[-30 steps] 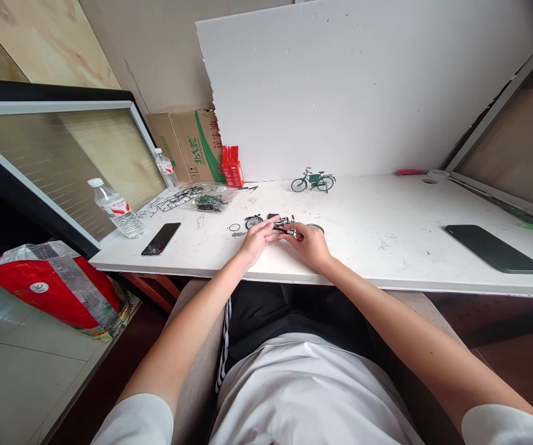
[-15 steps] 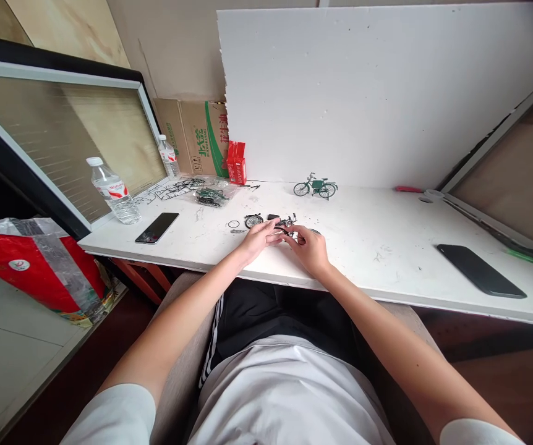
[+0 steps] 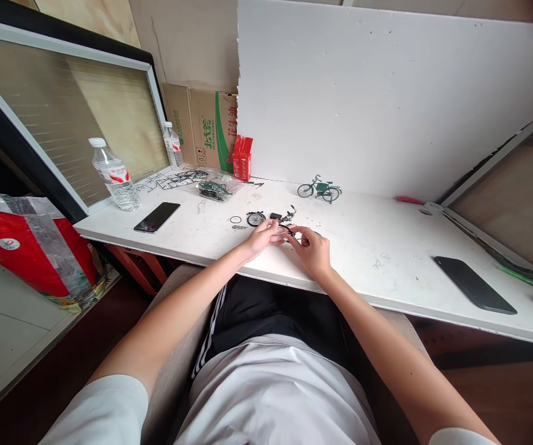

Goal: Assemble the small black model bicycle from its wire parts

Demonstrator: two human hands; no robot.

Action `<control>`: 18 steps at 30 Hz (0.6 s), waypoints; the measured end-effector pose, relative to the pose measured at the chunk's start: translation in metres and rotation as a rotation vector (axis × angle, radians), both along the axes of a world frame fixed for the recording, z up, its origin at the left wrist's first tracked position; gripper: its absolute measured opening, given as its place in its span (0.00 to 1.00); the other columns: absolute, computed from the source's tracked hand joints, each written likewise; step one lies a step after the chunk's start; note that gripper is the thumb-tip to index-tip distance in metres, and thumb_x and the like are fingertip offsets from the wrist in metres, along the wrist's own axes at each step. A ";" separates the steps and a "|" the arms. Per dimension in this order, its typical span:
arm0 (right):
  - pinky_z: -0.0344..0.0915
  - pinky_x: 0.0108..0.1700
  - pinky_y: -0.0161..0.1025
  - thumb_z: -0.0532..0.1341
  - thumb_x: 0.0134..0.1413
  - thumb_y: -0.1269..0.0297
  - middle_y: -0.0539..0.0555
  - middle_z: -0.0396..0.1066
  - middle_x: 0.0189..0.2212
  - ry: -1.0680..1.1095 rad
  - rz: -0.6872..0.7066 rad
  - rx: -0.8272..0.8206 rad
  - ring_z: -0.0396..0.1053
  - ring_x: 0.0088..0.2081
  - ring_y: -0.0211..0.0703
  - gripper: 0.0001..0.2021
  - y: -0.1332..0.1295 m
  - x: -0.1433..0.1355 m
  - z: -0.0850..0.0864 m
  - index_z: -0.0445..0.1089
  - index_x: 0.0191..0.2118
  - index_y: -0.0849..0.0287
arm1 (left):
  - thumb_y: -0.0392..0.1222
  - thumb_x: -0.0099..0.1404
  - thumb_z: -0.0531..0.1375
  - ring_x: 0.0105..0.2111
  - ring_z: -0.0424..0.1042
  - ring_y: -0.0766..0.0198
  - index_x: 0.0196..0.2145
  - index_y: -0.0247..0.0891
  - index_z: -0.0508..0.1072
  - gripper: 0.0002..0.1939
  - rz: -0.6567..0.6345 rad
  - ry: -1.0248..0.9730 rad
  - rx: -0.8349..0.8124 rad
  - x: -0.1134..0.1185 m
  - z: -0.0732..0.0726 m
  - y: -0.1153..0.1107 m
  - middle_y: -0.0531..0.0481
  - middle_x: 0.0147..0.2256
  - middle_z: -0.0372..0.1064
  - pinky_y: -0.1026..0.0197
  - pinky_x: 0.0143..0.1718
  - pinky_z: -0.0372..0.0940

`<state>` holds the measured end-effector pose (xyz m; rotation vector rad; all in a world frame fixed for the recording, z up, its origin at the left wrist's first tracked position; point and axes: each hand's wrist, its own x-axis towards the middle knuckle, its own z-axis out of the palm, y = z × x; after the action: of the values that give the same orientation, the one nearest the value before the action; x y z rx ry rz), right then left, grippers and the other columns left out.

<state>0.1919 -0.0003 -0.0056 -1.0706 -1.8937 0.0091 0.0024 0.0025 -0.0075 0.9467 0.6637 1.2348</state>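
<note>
Close to the front edge of the white table (image 3: 363, 272), my left hand (image 3: 263, 238) and my right hand (image 3: 311, 248) meet around a thin curved black part (image 3: 287, 229). Fingers of both hands are closed on it. Just behind them lie a small black box-like piece (image 3: 276, 216) and black bicycle pieces (image 3: 289, 215). A small black spoked wheel (image 3: 256, 218) is left of these, with a thin black ring (image 3: 235, 219) further left. Part of another wheel shows behind my right hand, mostly hidden. A green model bicycle (image 3: 319, 188) stands upright at the back.
On the left are a dark phone (image 3: 157, 217), two water bottles (image 3: 115, 176) (image 3: 172, 145), black part frames (image 3: 180, 179) and a plastic bag of parts (image 3: 215, 186). A red box (image 3: 242, 157) stands behind. At right lies a black phone-like object (image 3: 474, 285).
The view has shifted slightly. Both hands stay together, and the curved black part between them shows more clearly, apart from the pieces behind.
</note>
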 end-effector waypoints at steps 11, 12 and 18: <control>0.60 0.31 0.36 0.60 0.70 0.45 0.49 0.68 0.20 -0.014 -0.001 0.021 0.66 0.23 0.39 0.21 0.001 0.000 -0.002 0.81 0.44 0.57 | 0.50 0.72 0.65 0.44 0.80 0.54 0.48 0.32 0.77 0.16 -0.036 0.054 0.056 -0.001 -0.002 0.003 0.34 0.50 0.79 0.47 0.56 0.70; 0.60 0.30 0.36 0.60 0.70 0.46 0.49 0.68 0.20 -0.015 -0.002 0.021 0.66 0.23 0.39 0.20 0.001 0.000 -0.002 0.81 0.44 0.57 | 0.49 0.72 0.65 0.44 0.81 0.54 0.48 0.32 0.78 0.16 -0.041 0.051 0.053 -0.002 -0.001 0.003 0.34 0.50 0.79 0.47 0.56 0.70; 0.60 0.30 0.37 0.59 0.70 0.49 0.49 0.68 0.20 0.005 0.015 0.024 0.64 0.22 0.39 0.18 0.000 0.001 -0.001 0.80 0.43 0.56 | 0.51 0.73 0.65 0.43 0.81 0.53 0.51 0.32 0.79 0.19 -0.073 0.076 0.057 -0.004 0.002 0.001 0.35 0.45 0.81 0.49 0.54 0.70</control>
<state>0.1928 -0.0006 -0.0067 -1.0391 -1.8923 -0.0026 -0.0012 0.0034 -0.0054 1.0605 0.6512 1.1625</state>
